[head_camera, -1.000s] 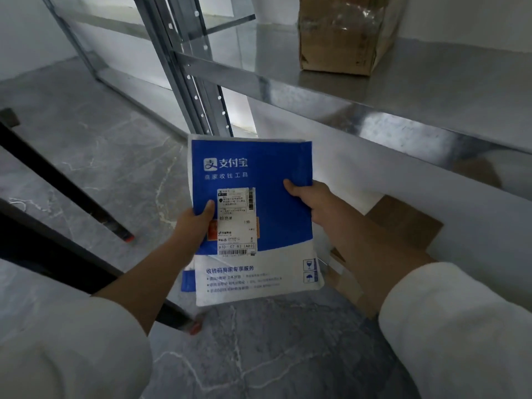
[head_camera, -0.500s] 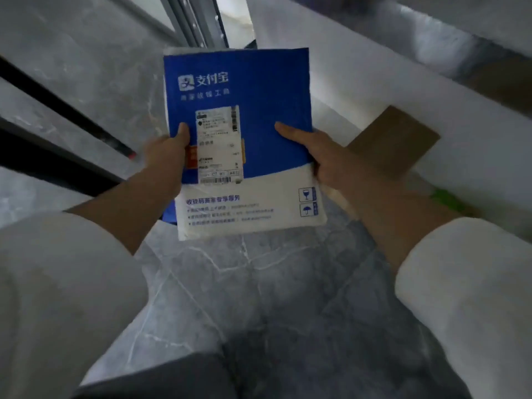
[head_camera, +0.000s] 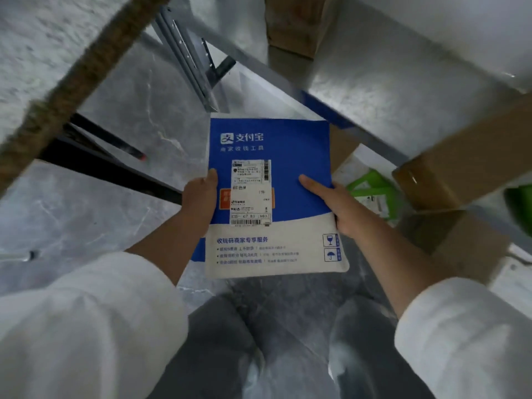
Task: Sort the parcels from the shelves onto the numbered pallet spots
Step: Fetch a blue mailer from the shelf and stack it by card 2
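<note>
One parcel [head_camera: 293, 145] (label [head_camera: 251, 192] up); left hand [head_camera: 200, 197], right hand [head_camera: 342, 205]

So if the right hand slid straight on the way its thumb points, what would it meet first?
Probably the white shipping label on the blue parcel it holds. The right hand points up-left across the parcel's face, toward the left hand beyond.

Carton [head_camera: 296, 24] on shelf [head_camera: 388, 82], parcel [head_camera: 290, 151] in front
</note>
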The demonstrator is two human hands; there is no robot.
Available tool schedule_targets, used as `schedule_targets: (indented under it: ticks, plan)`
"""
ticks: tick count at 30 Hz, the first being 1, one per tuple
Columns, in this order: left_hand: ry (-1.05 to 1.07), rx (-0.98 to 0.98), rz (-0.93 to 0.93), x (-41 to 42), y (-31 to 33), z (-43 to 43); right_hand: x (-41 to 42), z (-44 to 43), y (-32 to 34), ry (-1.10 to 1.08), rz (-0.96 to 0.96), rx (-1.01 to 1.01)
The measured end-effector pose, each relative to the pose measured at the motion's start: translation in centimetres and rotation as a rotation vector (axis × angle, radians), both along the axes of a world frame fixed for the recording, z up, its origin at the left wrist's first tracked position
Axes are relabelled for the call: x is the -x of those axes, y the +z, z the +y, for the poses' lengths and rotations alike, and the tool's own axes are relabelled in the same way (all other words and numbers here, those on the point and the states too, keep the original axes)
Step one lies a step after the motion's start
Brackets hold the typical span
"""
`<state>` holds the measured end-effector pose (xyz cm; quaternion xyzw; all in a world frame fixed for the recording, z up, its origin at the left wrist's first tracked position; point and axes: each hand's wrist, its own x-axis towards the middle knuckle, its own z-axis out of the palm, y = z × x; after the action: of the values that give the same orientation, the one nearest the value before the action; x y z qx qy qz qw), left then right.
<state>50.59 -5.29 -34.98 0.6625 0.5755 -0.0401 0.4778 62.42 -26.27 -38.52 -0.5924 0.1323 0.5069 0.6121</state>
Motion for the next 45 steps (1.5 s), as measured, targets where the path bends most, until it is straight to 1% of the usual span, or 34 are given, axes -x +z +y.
schedule_targets:
  ticks: [2, 4, 8, 10, 12, 15, 17, 20, 23, 26, 29, 31, 33, 35, 37, 40, 42, 45]
  plan:
    - [-0.046, 0.02, 0.003, 1.0, 2.7, -1.2, 1.5, -1.8, 2.6, -0.038, 0.04, 0.026]
    - [-0.066, 0.038, 0.007, 2.6, 5.4, -2.4, 3.0, -3.3, 5.6, -0.023, 0.087, 0.051]
    - [-0.05, 0.134, 0.009, 6.2, 9.5, -5.3, 5.5, -6.4, 10.6, 0.01, 0.125, 0.075]
    - [-0.015, 0.176, -0.035, 7.7, 11.3, -6.7, 6.7, -7.6, 12.7, 0.014, 0.108, 0.089]
    - [0.018, 0.172, -0.083, 9.2, 13.3, -8.0, 8.0, -8.5, 15.0, 0.062, 0.069, 0.106]
    - [0.046, 0.14, -0.072, 11.7, 17.1, -10.3, 10.2, -10.3, 19.4, 0.149, 0.035, 0.141]
    - [0.083, 0.117, -0.093, 13.8, 20.4, -12.0, 11.5, -11.7, 22.8, 0.178, 0.014, 0.127]
    - [0.142, 0.147, -0.174, 16.8, 25.4, -14.3, 13.7, -13.9, 28.4, 0.142, -0.028, 0.083]
    - [0.249, 0.213, -0.247, 19.5, 30.7, -16.1, 15.6, -15.9, 34.3, 0.074, -0.083, 0.043]
    - [0.264, 0.231, -0.338, 21.9, 36.2, -17.5, 16.7, -17.3, 39.7, 0.052, -0.109, -0.007]
    - [0.232, 0.154, -0.347, 23.9, 41.0, -18.3, 17.7, -16.9, 44.4, 0.083, -0.149, -0.028]
    - [0.162, 0.111, -0.382, 24.6, 43.7, -18.4, 18.3, -15.6, 46.9, 0.115, -0.253, 0.016]
    - [0.112, 0.094, -0.432, 25.8, 46.1, -18.4, 18.7, -13.9, 48.9, 0.209, -0.398, 0.089]
    - [0.14, 0.071, -0.483, 27.4, 48.1, -18.0, 19.4, -12.4, 51.3, 0.303, -0.456, 0.124]
    - [0.2, 0.005, -0.519, 29.4, 49.6, -17.1, 20.1, -11.3, 53.3, 0.303, -0.41, 0.024]
    - [0.268, -0.06, -0.547, 32.7, 51.7, -15.5, 21.6, -10.3, 55.7, 0.34, -0.232, -0.175]
    - [0.322, -0.071, -0.56, 34.7, 53.1, -14.0, 23.2, -9.2, 56.7, 0.391, -0.219, -0.221]
    - [0.404, -0.066, -0.593, 37.6, 54.7, -11.6, 26.1, -6.2, 57.9, 0.372, -0.242, -0.217]
